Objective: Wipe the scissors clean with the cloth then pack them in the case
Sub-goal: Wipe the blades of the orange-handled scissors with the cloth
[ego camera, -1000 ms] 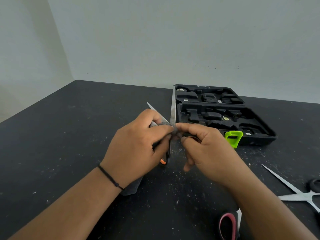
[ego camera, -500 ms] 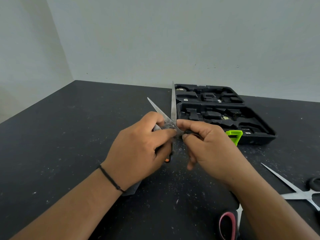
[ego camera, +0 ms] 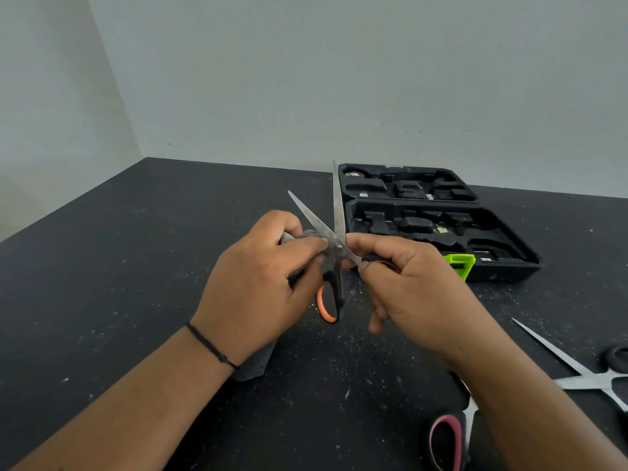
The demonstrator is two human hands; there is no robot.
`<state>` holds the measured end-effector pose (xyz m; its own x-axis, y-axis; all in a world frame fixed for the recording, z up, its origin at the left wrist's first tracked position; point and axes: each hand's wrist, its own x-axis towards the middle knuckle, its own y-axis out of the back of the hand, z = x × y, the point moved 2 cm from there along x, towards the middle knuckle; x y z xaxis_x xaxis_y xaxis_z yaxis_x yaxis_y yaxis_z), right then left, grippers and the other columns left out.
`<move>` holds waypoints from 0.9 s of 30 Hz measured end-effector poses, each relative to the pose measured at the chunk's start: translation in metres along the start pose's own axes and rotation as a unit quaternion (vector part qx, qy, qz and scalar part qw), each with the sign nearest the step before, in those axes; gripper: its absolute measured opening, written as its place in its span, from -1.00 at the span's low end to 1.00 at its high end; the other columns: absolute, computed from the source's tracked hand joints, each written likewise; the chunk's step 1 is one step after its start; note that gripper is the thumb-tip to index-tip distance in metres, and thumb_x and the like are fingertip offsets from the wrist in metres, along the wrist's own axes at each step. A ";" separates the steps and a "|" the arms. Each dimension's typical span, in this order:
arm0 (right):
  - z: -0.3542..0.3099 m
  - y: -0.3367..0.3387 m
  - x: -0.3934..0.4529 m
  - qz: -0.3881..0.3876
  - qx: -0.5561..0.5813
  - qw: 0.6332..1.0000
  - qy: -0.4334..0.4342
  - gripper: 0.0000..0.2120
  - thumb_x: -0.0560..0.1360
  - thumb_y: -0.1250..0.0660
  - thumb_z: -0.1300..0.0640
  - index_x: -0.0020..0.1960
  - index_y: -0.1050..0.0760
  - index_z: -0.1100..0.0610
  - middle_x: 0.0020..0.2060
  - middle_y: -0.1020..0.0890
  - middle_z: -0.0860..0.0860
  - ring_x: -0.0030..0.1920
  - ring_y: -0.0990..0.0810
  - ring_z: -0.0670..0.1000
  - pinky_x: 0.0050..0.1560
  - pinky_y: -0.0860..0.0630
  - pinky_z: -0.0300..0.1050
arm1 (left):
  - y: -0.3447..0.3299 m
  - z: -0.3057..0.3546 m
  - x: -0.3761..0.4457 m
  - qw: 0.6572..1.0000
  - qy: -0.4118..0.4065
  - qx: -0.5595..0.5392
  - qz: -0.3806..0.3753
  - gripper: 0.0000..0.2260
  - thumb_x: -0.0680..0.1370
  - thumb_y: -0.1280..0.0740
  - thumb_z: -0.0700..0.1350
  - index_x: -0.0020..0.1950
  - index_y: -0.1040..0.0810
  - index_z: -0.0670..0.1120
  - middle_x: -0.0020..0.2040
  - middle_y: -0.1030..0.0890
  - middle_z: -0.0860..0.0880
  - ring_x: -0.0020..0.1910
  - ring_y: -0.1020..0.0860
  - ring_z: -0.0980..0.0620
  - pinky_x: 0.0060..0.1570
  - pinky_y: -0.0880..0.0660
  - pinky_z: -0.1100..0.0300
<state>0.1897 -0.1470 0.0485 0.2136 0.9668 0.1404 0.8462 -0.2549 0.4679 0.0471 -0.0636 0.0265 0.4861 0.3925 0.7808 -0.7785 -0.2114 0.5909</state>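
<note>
From the head view, the orange-handled scissors are held up over the black table, just in front of the open black tool case. Their steel blades are spread in a narrow V, tips pointing toward the case, with one orange-lined loop hanging below. The left hand is curled round a grey cloth and presses it at the pivot; a corner of cloth shows under the wrist. The right hand pinches the other handle, though its fingers hide that loop, so I cannot be sure how.

The case has a bright green latch on its near edge. Well to the right of the case lie silver scissors, and pink-handled scissors sit partly under the right forearm.
</note>
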 end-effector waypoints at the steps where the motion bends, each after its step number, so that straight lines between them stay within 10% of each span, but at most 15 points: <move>1: 0.000 0.000 0.000 0.001 0.005 1.000 0.001 -0.61 0.55 -0.15 0.29 0.05 -0.54 -0.18 -0.56 -0.51 -0.31 -0.55 -0.51 -0.02 -0.24 -0.61 0.06 | 0.000 0.001 -0.001 1.000 -0.014 -0.006 -0.006 -0.85 0.52 -0.34 -0.10 -0.02 -0.68 -0.10 -0.12 -0.53 -0.06 -0.33 -0.49 0.01 -0.43 -0.49 0.08; 27: -0.005 0.000 -0.002 -0.020 -0.001 1.000 0.021 -0.54 0.55 -0.13 0.31 -0.05 -0.47 -0.29 -0.59 -0.49 -0.30 -0.47 -0.56 0.03 -0.29 -0.61 -0.13 | 0.002 0.002 0.000 1.000 -0.018 0.015 0.006 -0.84 0.52 -0.33 -0.13 0.00 -0.68 -0.12 -0.10 -0.52 -0.09 -0.35 -0.47 0.03 -0.44 -0.48 0.09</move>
<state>0.1873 -0.1486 0.0523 0.1584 0.9747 0.1577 0.8528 -0.2156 0.4757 0.0463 -0.0661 0.0286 0.4915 0.3567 0.7945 -0.7727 -0.2422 0.5868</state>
